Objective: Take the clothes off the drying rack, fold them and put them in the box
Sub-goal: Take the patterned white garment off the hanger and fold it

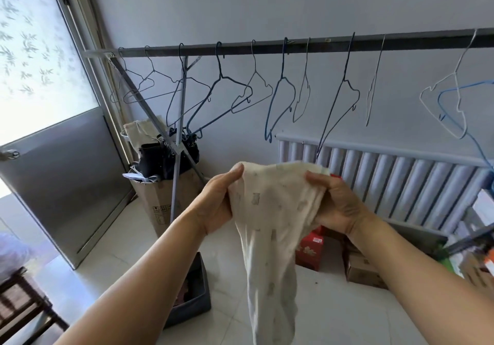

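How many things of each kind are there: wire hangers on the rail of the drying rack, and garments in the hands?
Thin wire hangers on the dark metal rail, all bare: 11
Cream printed garment, in the grip of the left hand and the right hand: 1
Total: 12

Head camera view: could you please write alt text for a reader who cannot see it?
Two bare hands, left and right, hold up a cream printed garment by its top edge, the rest hanging down. Behind, a drying rack carries only empty wire hangers; a dark box sits on the floor below.
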